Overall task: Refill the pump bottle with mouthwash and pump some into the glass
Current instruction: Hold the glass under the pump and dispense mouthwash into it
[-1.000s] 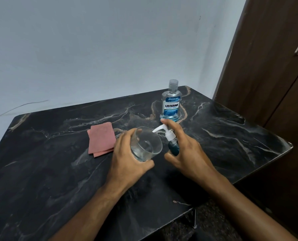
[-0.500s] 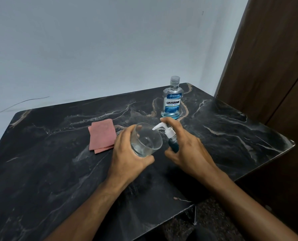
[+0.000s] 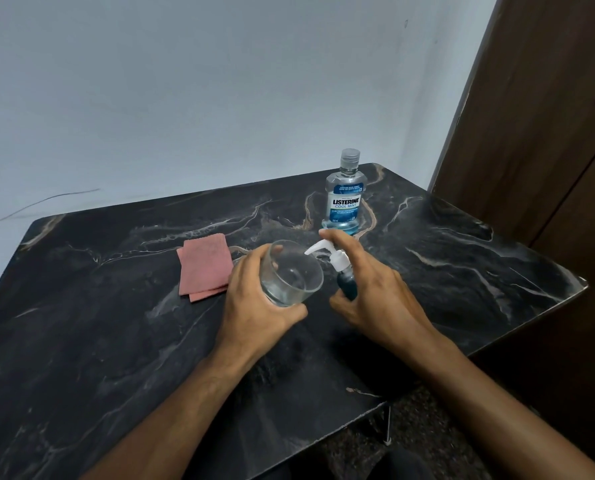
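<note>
Mostly hidden pump bottle (image 3: 345,282) in right hand (image 3: 379,299); left hand (image 3: 254,306) grips glass (image 3: 291,275).

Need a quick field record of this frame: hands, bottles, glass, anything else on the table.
left hand: holds glass, tilted toward nozzle
right hand: grips pump bottle, forefinger on pump head
pump nozzle: at the glass rim
Listerine bottle: upright, capped, behind the hands
pink cloth: folded, left of glass
table: dark marble
</note>
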A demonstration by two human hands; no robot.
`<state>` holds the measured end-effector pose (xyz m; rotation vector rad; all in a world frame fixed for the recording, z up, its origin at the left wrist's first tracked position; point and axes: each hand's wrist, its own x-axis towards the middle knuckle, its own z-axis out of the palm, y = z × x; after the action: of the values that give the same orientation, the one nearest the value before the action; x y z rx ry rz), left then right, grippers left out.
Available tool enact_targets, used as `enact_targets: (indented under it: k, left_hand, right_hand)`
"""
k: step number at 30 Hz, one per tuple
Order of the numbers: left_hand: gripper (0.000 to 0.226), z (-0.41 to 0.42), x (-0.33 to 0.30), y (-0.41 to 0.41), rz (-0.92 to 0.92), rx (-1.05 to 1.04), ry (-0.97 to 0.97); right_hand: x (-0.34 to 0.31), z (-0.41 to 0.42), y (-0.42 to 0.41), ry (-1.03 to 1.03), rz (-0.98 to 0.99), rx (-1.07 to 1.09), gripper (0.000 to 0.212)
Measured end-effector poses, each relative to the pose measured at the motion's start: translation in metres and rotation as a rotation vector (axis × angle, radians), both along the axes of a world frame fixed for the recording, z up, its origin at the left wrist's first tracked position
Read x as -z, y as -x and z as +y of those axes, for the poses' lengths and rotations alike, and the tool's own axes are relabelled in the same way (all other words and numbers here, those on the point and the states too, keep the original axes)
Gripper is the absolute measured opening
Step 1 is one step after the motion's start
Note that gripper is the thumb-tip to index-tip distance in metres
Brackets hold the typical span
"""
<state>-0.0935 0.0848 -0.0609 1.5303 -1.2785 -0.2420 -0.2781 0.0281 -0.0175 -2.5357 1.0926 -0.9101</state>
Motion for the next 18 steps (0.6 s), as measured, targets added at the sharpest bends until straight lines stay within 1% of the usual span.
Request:
enact_targets:
  k: [2,6,9,12,16,18]
  left_hand:
    - [0.092,-0.0002,-0.0002,0.0002,0.000,0.003,-0.001]
    - [0.092,-0.0010,0.0005,0.0005,-0.002,0.008,0.000]
    - [0.091,-0.0012,0.0015,0.0003,-0.001,0.005,0.009]
    - [0.091,-0.0017,0.0017,0.0004,-0.001,-0.004,0.008]
    - [0.092,-0.0021,0.0012,0.0001,0.002,-0.007,0.007]
    - [0.092,-0.0020,0.0008,-0.0001,0.004,-0.010,0.007]
  right_hand:
    - [-0.0017,0.0004,0.0004,-0.007,0.000,-0.008,0.105]
    - [-0.0019,0.0001,0.0002,-0.002,0.039,0.004,0.089]
    - [0.0003,-0.0011,0.0018,0.000,0.051,0.018,0.083]
    - [0.0007,-0.0022,0.0024,0.001,0.043,0.022,0.083]
    - [-0.0012,-0.0023,0.0010,-0.026,0.007,-0.014,0.090]
    - [-0.0007,-0.0032,0.0012,-0.031,0.012,-0.027,0.091]
